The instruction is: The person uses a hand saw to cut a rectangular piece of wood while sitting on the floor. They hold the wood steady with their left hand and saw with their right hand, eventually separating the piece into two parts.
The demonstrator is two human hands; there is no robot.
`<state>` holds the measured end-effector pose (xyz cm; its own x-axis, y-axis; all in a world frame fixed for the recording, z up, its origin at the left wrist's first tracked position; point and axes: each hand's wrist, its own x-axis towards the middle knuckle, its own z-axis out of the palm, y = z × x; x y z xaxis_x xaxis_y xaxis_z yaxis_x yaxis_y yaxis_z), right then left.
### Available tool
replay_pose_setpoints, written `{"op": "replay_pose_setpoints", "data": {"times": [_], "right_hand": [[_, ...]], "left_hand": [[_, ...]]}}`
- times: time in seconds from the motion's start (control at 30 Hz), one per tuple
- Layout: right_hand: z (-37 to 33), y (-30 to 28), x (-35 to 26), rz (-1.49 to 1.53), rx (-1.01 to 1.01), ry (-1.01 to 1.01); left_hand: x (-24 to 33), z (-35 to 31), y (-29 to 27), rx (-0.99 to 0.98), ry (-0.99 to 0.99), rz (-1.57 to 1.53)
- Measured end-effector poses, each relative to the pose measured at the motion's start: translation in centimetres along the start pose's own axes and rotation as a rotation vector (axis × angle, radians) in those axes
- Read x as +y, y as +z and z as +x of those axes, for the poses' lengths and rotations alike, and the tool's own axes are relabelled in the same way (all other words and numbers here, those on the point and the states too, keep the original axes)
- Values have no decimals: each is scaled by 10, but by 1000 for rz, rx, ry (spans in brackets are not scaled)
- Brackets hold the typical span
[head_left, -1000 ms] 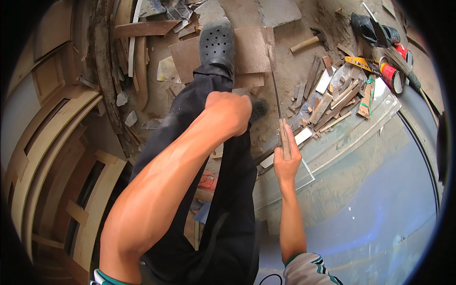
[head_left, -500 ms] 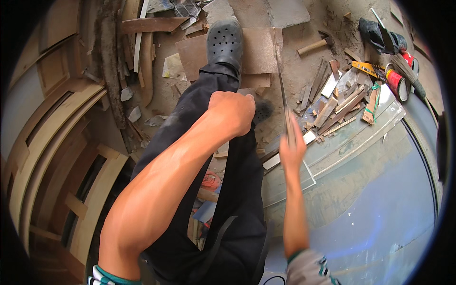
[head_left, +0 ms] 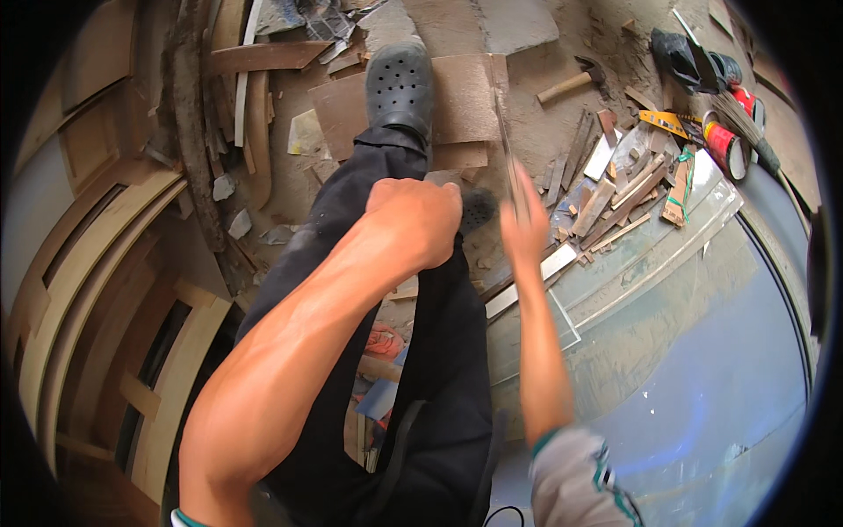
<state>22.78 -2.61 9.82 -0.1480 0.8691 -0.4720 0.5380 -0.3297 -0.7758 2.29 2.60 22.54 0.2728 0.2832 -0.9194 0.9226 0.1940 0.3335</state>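
Note:
My right hand (head_left: 524,230), a little blurred, is closed round the handle of a hand saw (head_left: 506,140). The thin blade appears edge-on and meets the right part of a flat brown board (head_left: 465,92). A dark grey clog (head_left: 399,86) on my foot presses on this board. Under it lies a second brown piece (head_left: 461,156). My left hand (head_left: 417,221) is a closed fist over my black-trousered leg, with nothing visible in it; its palm side is hidden. The other clog (head_left: 479,209) is partly covered behind that fist.
A claw hammer (head_left: 566,85) lies ahead on the dirt floor. Wood offcuts (head_left: 619,198) are heaped at the right beside a glass sheet (head_left: 650,351). Beyond are a red can (head_left: 724,147) and a brush (head_left: 746,132). Wooden frames (head_left: 105,263) stand at the left.
My right hand has pushed forward toward the board with the saw. The view has shifted slightly, while my left fist and foot keep about the same places.

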Motion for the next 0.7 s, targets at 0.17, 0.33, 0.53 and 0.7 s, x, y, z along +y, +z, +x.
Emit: {"op": "replay_pose_setpoints", "data": {"times": [0.17,0.33,0.53,0.7], "right_hand": [[3,2,-12,-39,2,54],[-107,-38,-26,-22,-26,4],[50,4,-12,-62,-4,188],[-77,-22,-31,87,-37,33]], "left_hand": [[0,-2,-1,18,15,-14],[-15,-11,2,40,-3,-58],[5,-4,-16,-32,18,10],[-21,-13,-9,39,-26,-43]]}}
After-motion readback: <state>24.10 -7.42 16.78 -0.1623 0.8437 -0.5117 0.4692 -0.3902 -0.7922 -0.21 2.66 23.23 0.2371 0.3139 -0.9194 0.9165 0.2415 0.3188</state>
